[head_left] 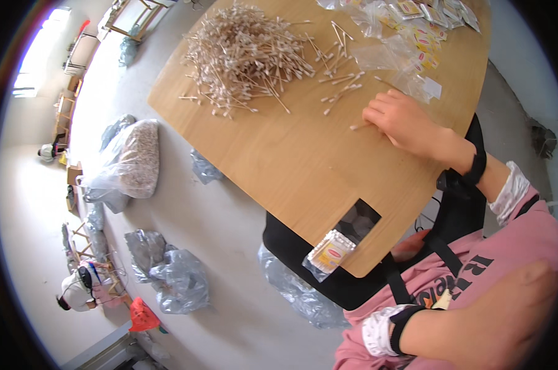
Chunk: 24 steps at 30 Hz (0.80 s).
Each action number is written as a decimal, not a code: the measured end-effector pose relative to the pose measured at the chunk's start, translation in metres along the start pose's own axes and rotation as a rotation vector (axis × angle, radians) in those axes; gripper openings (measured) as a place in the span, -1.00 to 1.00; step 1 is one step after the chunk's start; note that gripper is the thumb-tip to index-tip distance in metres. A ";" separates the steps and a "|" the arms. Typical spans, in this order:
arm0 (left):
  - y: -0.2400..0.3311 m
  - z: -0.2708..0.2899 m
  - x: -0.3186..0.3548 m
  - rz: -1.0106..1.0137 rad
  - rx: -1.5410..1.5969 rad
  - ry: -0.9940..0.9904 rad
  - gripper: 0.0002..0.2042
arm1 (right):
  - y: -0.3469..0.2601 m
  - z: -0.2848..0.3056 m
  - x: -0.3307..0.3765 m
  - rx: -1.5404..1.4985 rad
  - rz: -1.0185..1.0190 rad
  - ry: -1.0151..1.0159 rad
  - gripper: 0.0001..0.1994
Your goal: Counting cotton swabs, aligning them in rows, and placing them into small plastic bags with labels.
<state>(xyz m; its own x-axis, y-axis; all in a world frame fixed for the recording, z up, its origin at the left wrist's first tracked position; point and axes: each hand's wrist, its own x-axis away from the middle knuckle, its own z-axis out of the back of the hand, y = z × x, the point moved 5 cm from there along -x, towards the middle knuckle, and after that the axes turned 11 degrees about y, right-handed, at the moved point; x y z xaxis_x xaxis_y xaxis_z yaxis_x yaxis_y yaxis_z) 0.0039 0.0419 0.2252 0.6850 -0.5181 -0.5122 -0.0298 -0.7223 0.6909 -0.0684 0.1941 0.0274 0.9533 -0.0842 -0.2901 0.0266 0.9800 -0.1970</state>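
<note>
My right hand point(402, 123) rests on the wooden table point(279, 160), its fingers curled down. A cotton swab point(356, 127) pokes out from under these fingers, and they appear closed on it. Close by lie several loose swabs point(343, 86) and clear plastic bags point(384, 55). Farther off is a large heap of cotton swabs point(248, 55). My left hand point(529, 287) is raised near the camera at the lower right, away from the table; its fingers are hidden. A filled pack of swabs point(330, 254) lies at the table's near corner.
Beside the pack is a dark rectangular piece point(358, 221) with grey hexagons. Small printed packets point(433, 12) lie at the table's far right. On the floor stand a large clear sack point(137, 160), grey plastic bags point(180, 280) and a red bag point(143, 316). Other people point(78, 290) sit at the left.
</note>
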 end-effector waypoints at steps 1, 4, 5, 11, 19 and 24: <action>-0.004 -0.009 -0.001 -0.023 -0.002 -0.020 -0.89 | 0.018 -0.001 0.000 0.063 -0.001 -0.089 -0.62; -0.003 -0.018 0.001 -0.104 -0.079 -0.050 -0.94 | 0.035 -0.009 -0.027 0.110 0.009 -0.031 -0.56; -0.003 -0.014 0.002 -0.133 -0.115 -0.048 -0.94 | 0.028 -0.006 -0.048 0.102 0.026 0.100 -0.50; -0.002 0.003 0.023 -0.303 -0.366 -0.125 -0.83 | 0.081 -0.028 -0.083 -0.077 0.035 -0.051 -0.11; -0.035 0.118 0.068 0.196 -0.911 0.075 -0.67 | 0.064 -0.033 -0.055 -0.210 0.002 -0.103 -0.40; -0.059 0.160 0.091 0.309 -1.190 0.197 -0.61 | 0.012 -0.021 0.000 -0.175 0.029 0.220 -0.67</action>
<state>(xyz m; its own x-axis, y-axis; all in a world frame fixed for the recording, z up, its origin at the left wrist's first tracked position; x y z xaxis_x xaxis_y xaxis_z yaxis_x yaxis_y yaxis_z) -0.0482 -0.0357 0.0562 0.8675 -0.4403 -0.2315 0.3977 0.3343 0.8544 -0.0747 0.2019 0.0059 0.8641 -0.1123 -0.4906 -0.0706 0.9381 -0.3392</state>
